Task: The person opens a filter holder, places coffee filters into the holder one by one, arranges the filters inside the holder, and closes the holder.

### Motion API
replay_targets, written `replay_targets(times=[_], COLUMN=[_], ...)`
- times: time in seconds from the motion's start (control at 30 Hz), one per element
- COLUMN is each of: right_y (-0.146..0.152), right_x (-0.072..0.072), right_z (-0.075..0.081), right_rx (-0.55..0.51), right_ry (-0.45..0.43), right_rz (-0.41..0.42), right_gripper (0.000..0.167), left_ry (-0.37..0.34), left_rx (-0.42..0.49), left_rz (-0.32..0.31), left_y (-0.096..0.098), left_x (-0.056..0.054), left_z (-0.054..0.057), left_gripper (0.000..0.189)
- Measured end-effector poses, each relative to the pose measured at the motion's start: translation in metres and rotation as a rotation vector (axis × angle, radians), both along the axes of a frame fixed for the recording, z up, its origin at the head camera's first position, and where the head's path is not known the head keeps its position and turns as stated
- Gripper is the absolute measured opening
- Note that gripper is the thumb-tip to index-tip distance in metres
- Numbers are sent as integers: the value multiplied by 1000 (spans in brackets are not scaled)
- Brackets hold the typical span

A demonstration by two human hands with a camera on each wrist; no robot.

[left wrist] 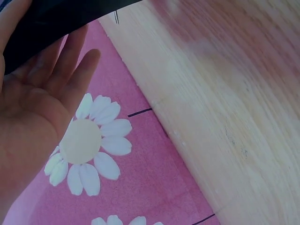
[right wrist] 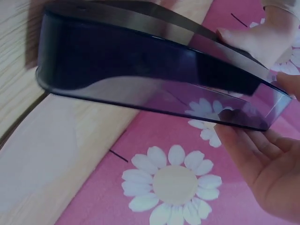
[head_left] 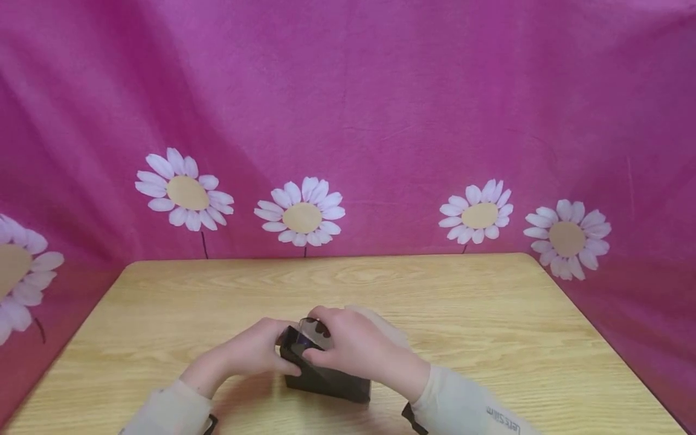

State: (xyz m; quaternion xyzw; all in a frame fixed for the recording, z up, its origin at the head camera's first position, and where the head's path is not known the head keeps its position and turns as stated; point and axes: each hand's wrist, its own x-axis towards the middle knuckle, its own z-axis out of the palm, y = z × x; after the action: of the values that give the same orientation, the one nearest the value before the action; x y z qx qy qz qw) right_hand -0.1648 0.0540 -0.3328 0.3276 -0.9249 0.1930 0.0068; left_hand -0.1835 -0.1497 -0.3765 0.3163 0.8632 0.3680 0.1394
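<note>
My left hand (head_left: 258,350) grips the left end of a black, narrow box (head_left: 326,382), with the thumb on the near side. In the left wrist view the box's dark side (left wrist: 56,30) crosses the upper left, and the left hand (left wrist: 33,112) cups it. Pinched at its raised end by my right hand (head_left: 353,341) is a smoky see-through plastic cover (head_left: 313,331), overlapping the box. The right wrist view shows this see-through plastic (right wrist: 211,101) with one rounded end and darkness inside; the right hand (right wrist: 267,164) holds its other end.
A pale, thin sheet (head_left: 383,320) lies on the wooden table (head_left: 190,296) just behind my right hand. Pink cloth (head_left: 380,121) with daisies hangs around the table's back and sides. Dark wrist straps (head_left: 414,418) show at the sleeves.
</note>
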Motion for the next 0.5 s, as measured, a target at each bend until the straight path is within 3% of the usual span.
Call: replay_targets(times=[0.13,0.5], right_y=[8,29], right_x=[2,6], right_z=[3,13], right_rx=[-27,-163], right_ry=[26,-90], right_rz=[-14,-6], right_gripper=[36,33], left_ry=[1,49], left_rx=[-9,-19], left_rz=[-5,35], left_y=[-2,-14], left_x=[0,2], left_z=[1,-1], left_gripper=[28,28])
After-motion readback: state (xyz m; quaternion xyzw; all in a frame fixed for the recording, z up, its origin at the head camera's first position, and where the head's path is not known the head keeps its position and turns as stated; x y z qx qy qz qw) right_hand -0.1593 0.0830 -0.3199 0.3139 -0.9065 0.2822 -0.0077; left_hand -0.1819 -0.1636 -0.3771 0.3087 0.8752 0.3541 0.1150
